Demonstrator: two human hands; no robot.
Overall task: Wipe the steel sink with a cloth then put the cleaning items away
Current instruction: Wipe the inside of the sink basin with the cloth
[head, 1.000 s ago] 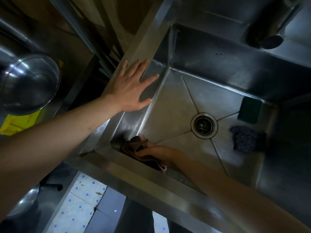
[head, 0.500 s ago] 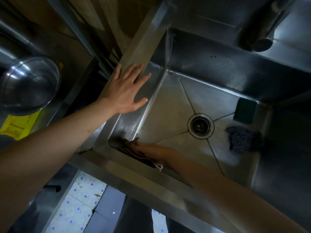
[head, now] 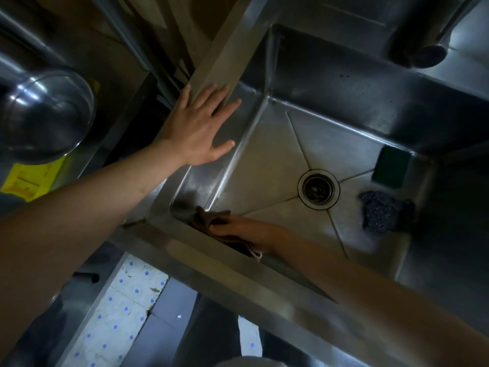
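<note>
Left hand flat, fingers spread, pressing on sink left rim. Right hand grips brown cloth bunched in sink's near-left corner, against near wall. Basin floor bare round drain; green sponge and dark scourer along right wall.

**A working kitchen's wash-up corner**

This looks like a commercial or back-of-house kitchen. A deep, square steel sink with a folded rim and creased bottom fills the middle of the frame, a round drain at its centre. A green sponge and a dark scouring pad lie at its right side. At the upper right hangs a thick steel faucet spout. At the left sits a shiny steel bowl with something yellow beneath it. At the bottom, white floor tiles with small blue squares show.
</note>
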